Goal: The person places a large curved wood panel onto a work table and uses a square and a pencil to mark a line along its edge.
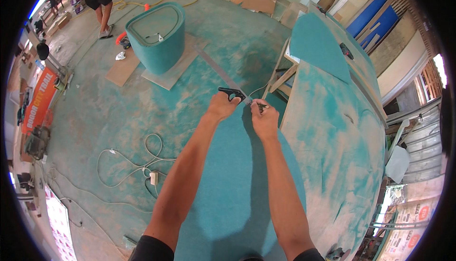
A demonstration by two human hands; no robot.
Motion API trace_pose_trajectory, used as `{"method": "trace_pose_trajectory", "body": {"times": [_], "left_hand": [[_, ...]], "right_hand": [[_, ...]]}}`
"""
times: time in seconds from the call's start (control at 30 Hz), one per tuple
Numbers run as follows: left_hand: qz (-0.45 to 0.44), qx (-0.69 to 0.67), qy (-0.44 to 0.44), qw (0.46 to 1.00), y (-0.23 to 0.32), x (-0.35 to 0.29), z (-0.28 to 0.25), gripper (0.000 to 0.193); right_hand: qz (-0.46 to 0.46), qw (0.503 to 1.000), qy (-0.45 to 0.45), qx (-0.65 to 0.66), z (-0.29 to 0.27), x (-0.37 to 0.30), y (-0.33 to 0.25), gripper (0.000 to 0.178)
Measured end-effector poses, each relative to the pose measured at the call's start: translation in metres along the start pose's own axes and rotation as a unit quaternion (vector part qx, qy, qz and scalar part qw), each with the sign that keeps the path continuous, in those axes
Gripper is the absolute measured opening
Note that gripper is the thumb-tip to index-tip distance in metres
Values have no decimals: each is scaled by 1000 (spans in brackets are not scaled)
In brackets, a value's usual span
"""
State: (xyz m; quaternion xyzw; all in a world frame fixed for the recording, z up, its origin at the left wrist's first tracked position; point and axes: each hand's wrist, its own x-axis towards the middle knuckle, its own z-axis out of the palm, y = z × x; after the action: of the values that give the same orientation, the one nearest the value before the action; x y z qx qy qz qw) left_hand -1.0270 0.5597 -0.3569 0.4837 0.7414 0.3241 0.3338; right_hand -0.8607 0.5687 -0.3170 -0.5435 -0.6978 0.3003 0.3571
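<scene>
My left hand (222,105) is closed around the black head of a combination square (231,93). The square's long metal blade points away to the upper left, past the board's far end. Close beside it, my right hand (264,118) pinches a thin dark pencil-like tool (262,105), its tip near the blade's near end. Both hands meet at the narrow far end of a large teal board (223,189), which stretches back beneath my forearms. My arms cast a dark shadow down the board.
A teal rounded tub-like form (159,42) stands on a thin board ahead left. To the right is a dusty worktable (332,142) bearing a curved teal panel (316,45) and a power drill (346,50). A white cable (128,163) loops over the floor; a person (99,4) stands far left.
</scene>
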Motion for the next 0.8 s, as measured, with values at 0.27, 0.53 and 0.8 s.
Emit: {"method": "trace_pose_trajectory", "body": {"times": [0.27, 0.53, 0.8], "left_hand": [[-9, 11, -28, 1000, 0, 1, -4, 51], [-69, -28, -97, 993, 17, -8, -21, 47], [-49, -24, -65, 996, 4, -4, -12, 53]], "right_hand": [[-24, 999, 7, -23, 2, 0, 3, 17], [-47, 998, 28, 1, 4, -2, 4, 17], [-33, 999, -4, -9, 3, -4, 0, 18]]}}
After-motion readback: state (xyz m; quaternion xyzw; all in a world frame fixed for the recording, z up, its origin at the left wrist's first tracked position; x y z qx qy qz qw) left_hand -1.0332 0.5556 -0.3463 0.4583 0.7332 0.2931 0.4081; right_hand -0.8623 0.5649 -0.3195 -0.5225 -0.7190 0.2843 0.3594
